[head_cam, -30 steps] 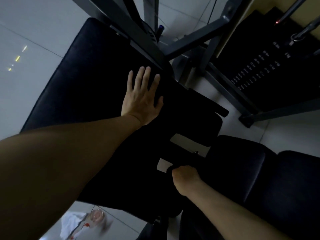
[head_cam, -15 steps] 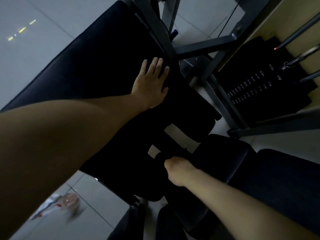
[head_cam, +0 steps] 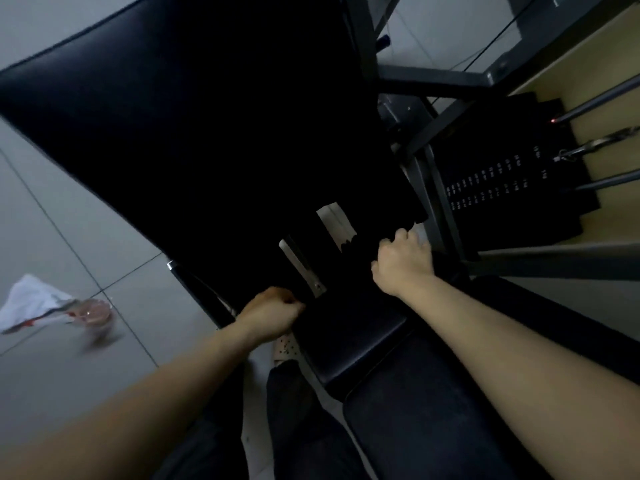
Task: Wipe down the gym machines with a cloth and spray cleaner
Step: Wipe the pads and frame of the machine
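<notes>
A broad, smooth black vinyl back pad (head_cam: 194, 133) fills our view. Our right hand (head_cam: 403, 261) and left hand (head_cam: 268, 311) curl at its dark lower edge; we cannot tell what they clasp. The crumpled white cloth (head_cam: 31, 303) and blurred spray bottle (head_cam: 91, 311) lie on glossy floor tiles (head_cam: 52, 202).

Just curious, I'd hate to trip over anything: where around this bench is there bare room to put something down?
Bare floor tiles lie between the black back pad and the white cloth with spray bottle. Right of the pad, frame bars and weight stack crowd it.
</notes>
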{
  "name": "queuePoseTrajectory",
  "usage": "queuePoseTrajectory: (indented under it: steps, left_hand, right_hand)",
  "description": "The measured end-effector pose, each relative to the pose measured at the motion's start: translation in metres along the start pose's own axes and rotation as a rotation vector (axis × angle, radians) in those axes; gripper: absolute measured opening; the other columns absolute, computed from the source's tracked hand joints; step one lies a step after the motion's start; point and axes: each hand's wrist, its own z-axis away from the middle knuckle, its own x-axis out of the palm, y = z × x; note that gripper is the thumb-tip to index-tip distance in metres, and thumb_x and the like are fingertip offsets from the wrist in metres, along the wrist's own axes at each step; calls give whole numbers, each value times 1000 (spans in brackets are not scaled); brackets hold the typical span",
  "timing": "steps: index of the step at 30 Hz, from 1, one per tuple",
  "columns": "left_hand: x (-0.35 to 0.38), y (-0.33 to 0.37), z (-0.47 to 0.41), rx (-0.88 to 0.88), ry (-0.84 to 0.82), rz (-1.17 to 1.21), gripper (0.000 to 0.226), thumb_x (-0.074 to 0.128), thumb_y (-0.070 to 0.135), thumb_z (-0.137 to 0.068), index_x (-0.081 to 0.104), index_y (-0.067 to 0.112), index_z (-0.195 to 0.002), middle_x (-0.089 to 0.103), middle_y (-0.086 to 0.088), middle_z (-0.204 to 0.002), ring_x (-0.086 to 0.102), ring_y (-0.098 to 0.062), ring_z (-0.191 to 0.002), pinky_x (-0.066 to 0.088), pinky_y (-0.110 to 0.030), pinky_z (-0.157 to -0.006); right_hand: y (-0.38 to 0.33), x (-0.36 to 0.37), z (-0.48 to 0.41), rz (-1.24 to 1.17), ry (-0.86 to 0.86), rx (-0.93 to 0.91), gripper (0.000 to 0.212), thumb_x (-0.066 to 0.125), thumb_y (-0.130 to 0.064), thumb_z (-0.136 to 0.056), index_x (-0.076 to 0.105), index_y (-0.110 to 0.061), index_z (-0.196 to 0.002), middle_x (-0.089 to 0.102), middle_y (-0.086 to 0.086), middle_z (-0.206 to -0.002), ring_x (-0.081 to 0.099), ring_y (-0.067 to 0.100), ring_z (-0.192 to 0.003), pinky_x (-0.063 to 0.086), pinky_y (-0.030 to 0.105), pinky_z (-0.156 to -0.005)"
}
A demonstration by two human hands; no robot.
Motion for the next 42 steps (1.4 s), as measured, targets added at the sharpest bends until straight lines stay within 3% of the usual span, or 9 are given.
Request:
queuePoseTrajectory:
  steps: [6, 10, 14, 20, 24, 28, 32, 39, 42]
  left_hand:
    - [26, -33, 18, -271, 114, 556, 23, 46, 9, -104, 65, 9, -92, 69, -21, -92, 66, -30, -73, 53, -37, -68]
    - [33, -31, 21, -279, 138, 621, 23, 48, 16, -106, 62, 19, -88, 70, -17, -91, 69, -32, -81, 56, -42, -74]
    - [41, -30, 7, -217, 115, 503, 20, 56, 38, -99, 66, 20, -100, 73, -8, -93, 70, -28, -85, 57, -38, -78]
    - [42, -36, 7, -86, 121, 196, 32, 60, 50, -96, 62, 28, -119, 66, 3, -111, 65, -24, -105, 48, -32, -80]
    - [36, -40, 4, -39, 76, 166, 30, 62, 44, -97, 65, 25, -121, 68, -1, -117, 64, -22, -108, 52, -36, -91]
    - [30, -40, 1, -43, 54, 144, 28, 58, 22, -94, 68, 22, -121, 69, -8, -124, 64, -28, -116, 52, -39, -96]
    - [34, -39, 4, -22, 53, 123, 35, 57, 20, -97, 62, 20, -132, 65, -7, -133, 60, -28, -122, 49, -35, -99]
    - [32, -48, -7, -16, 15, 219, 28, 62, 27, -95, 62, 28, -123, 66, 0, -120, 62, -22, -113, 49, -32, -91]
    - [28, -53, -13, 2, -4, 211, 26, 65, 28, -93, 64, 29, -119, 65, 2, -107, 63, -19, -100, 48, -30, -78]
  right_hand:
    - [-129, 33, 66, -81, -115, -407, 42, 49, -39, -99, 47, -12, -132, 56, 16, -129, 55, 34, -113, 39, 39, -74]
    - [-117, 23, 65, 50, -101, -612, 37, 50, -34, -98, 53, -16, -130, 62, 12, -123, 60, 34, -111, 39, 38, -71]
    - [-37, 3, 25, 80, -27, -361, 37, 47, -46, -94, 67, -19, -108, 68, 9, -112, 64, 31, -106, 39, 33, -69]
    - [27, -5, -15, 88, 20, -41, 53, 54, -40, -95, 46, -13, -140, 43, 15, -135, 46, 32, -120, 44, 41, -83]
    - [-23, 8, 13, -6, 10, -100, 48, 52, -33, -94, 47, -19, -140, 45, 17, -136, 46, 35, -122, 46, 43, -90]
    - [-103, 19, 79, -63, -73, -423, 42, 45, -38, -99, 49, -14, -133, 48, 17, -131, 51, 36, -114, 45, 42, -80]
    - [-80, 16, 91, -20, -45, -548, 40, 43, -44, -99, 49, -17, -128, 51, 13, -124, 53, 34, -110, 44, 41, -76]
    - [57, -4, 8, 168, 110, 48, 40, 44, -44, -96, 58, -17, -122, 57, 10, -114, 59, 28, -99, 42, 35, -64]
    - [36, 2, 24, 224, 164, 62, 40, 41, -41, -97, 57, -14, -120, 57, 12, -114, 58, 27, -97, 44, 34, -64]
